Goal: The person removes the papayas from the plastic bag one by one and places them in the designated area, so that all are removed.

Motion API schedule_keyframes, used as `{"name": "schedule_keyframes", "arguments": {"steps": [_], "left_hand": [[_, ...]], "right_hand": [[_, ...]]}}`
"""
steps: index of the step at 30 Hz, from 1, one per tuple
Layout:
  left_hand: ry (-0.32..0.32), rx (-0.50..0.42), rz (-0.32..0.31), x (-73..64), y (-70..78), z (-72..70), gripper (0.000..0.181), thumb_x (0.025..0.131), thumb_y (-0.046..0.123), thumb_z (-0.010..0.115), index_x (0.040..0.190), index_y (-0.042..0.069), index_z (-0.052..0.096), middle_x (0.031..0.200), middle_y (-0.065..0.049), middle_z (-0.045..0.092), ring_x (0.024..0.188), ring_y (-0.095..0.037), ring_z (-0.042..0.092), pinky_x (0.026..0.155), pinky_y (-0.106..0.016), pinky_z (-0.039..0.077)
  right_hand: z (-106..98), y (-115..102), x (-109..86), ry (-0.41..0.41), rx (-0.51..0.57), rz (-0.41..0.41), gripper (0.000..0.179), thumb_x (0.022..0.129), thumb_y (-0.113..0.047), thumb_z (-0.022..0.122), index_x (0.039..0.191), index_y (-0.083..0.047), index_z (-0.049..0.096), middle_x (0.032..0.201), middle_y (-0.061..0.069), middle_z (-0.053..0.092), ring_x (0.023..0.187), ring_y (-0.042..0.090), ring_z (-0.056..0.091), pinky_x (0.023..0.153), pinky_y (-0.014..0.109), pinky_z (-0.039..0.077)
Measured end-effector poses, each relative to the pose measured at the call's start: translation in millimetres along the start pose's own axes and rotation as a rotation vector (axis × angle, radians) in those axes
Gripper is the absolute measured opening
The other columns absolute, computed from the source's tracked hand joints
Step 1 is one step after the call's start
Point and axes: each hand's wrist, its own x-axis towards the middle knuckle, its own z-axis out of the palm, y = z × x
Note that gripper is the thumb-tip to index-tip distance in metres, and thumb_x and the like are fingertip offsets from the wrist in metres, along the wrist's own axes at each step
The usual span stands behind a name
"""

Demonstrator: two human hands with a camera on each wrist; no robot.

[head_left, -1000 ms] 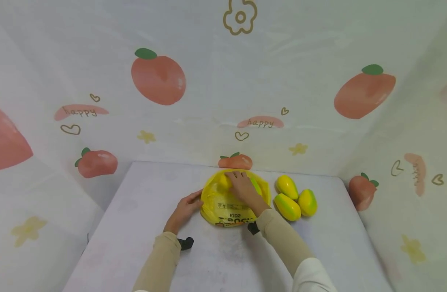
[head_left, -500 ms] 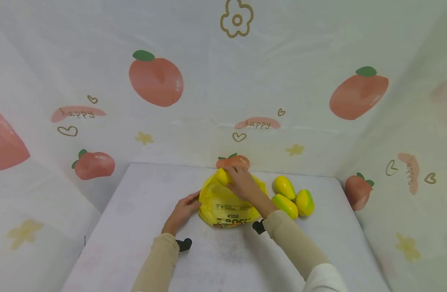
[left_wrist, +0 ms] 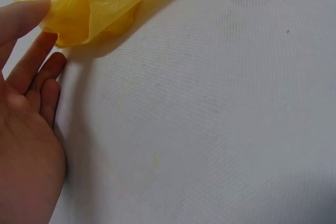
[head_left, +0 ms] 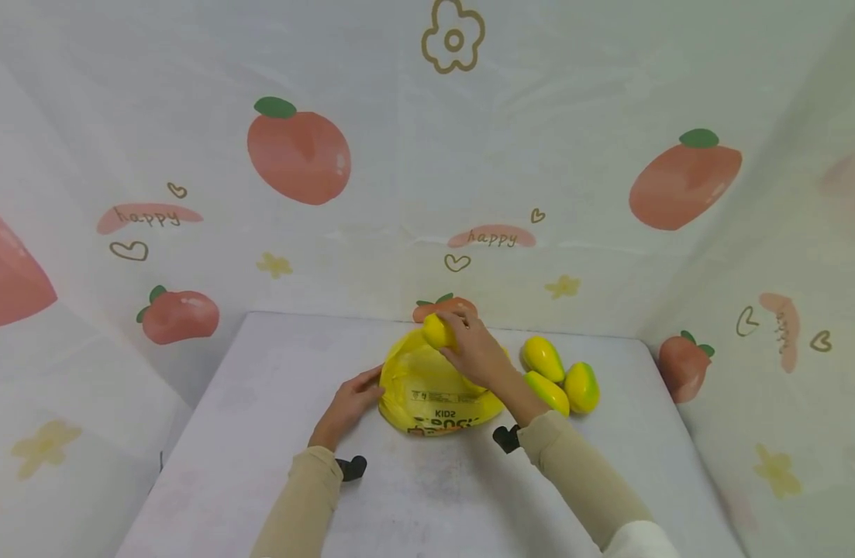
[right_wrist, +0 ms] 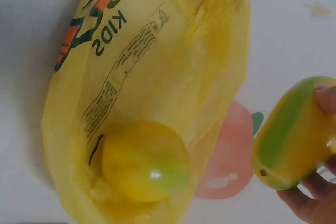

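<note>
A yellow plastic bag (head_left: 434, 418) with dark lettering lies open-mouthed on the white table. My left hand (head_left: 349, 407) pinches its left edge between thumb and fingers; in the left wrist view the thumb (left_wrist: 23, 20) lies over the yellow film. My right hand (head_left: 476, 349) grips a yellow-green mango (head_left: 437, 332) above the bag's far rim. The right wrist view has this held mango (right_wrist: 286, 135) outside the bag, while another mango (right_wrist: 144, 161) sits inside it.
To the right of the bag, three more mangoes (head_left: 542, 358) lie close together on the table (head_left: 274, 387). A printed cloth wall (head_left: 371, 263) rises behind the table's far edge. Black wrist mounts (head_left: 353, 468) stick out by both forearms.
My right hand has risen out of the bag, bringing the mango up over the far rim. The left hand stays at the bag's left edge. The three mangoes on the right lie unmoved.
</note>
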Motion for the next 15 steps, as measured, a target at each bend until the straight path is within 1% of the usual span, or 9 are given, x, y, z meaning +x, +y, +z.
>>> {"name": "schedule_keyframes", "arguments": {"steps": [4, 10, 12, 15], "left_hand": [[-0.001, -0.007, 0.002, 1.2, 0.2, -0.1, 0.053, 0.098, 0.032, 0.065, 0.15, 0.03, 0.052, 0.161, 0.002, 0.045, 0.157, -0.029, 0.03, 0.129, -0.057, 0.021], [-0.004, 0.003, -0.004, 2.5, -1.9, 0.0, 0.053, 0.098, 0.034, 0.065, 0.15, 0.031, 0.052, 0.161, 0.002, 0.045, 0.157, -0.03, 0.029, 0.129, -0.059, 0.02], [-0.004, 0.009, -0.004, 3.2, -3.1, 0.2, 0.053, 0.099, 0.034, 0.065, 0.15, 0.031, 0.052, 0.161, 0.002, 0.045, 0.157, -0.03, 0.029, 0.129, -0.059, 0.021], [0.0, -0.003, -0.002, 3.6, -4.2, 0.1, 0.053, 0.098, 0.033, 0.066, 0.149, 0.03, 0.053, 0.16, 0.003, 0.047, 0.157, -0.028, 0.03, 0.129, -0.058, 0.021]], "right_hand": [[-4.8, 5.2, -5.3, 0.001, -0.034, 0.058, 0.062, 0.095, -0.023, 0.073, 0.149, -0.016, 0.044, 0.149, 0.016, 0.045, 0.123, 0.034, 0.06, 0.106, 0.047, 0.056], [-10.2, 17.0, -18.2, 0.023, -0.033, 0.143, 0.068, 0.094, -0.026, 0.074, 0.153, -0.019, 0.041, 0.144, 0.021, 0.048, 0.12, 0.038, 0.061, 0.095, 0.05, 0.061], [-12.0, 20.8, -22.6, 0.038, -0.023, 0.157, 0.068, 0.094, -0.026, 0.074, 0.153, -0.018, 0.041, 0.145, 0.022, 0.047, 0.121, 0.041, 0.06, 0.095, 0.053, 0.06], [-14.3, 27.5, -27.8, 0.049, -0.005, 0.18, 0.067, 0.094, -0.025, 0.074, 0.152, -0.017, 0.041, 0.147, 0.022, 0.048, 0.124, 0.043, 0.058, 0.1, 0.056, 0.056]]}}
